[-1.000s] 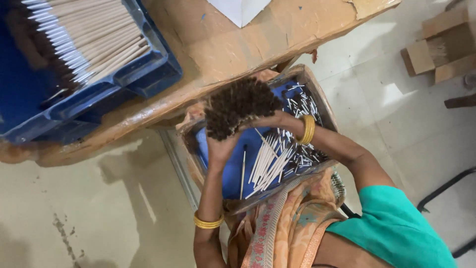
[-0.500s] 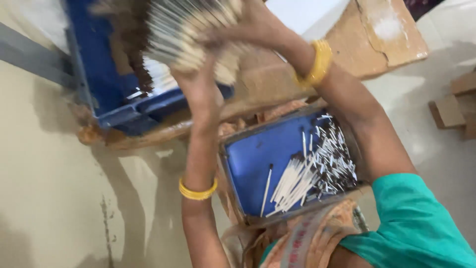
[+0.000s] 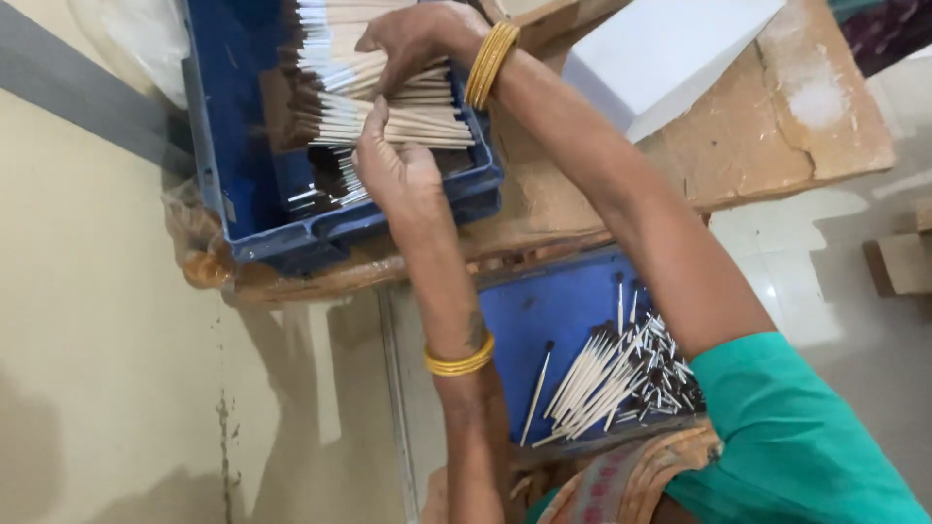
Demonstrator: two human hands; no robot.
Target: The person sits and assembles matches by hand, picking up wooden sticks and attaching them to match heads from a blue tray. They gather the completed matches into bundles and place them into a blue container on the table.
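A deep blue crate (image 3: 243,194) stands on a wooden table (image 3: 777,126) and holds rows of thin pale sticks with dark ends (image 3: 408,121). Both my hands rest on a bundle of these sticks inside the crate. My left hand (image 3: 398,175) grips the bundle's near side, fingers curled over the sticks. At the far side my right hand (image 3: 417,39) closes over the top of the same bundle. Each wrist wears gold bangles. Below the table edge, a shallow blue tray (image 3: 544,311) on my lap holds several loose sticks (image 3: 612,383).
A white block (image 3: 670,53) lies on the table right of the crate. A crumpled plastic bag (image 3: 126,39) sits behind the crate's left corner. The pale floor (image 3: 116,369) spreads to the left. Wooden pieces (image 3: 903,262) lie on the floor at far right.
My hands lifted the bundle of sticks from the lap tray up to the table and have set it down into the blue crate. The view swung toward the crate.
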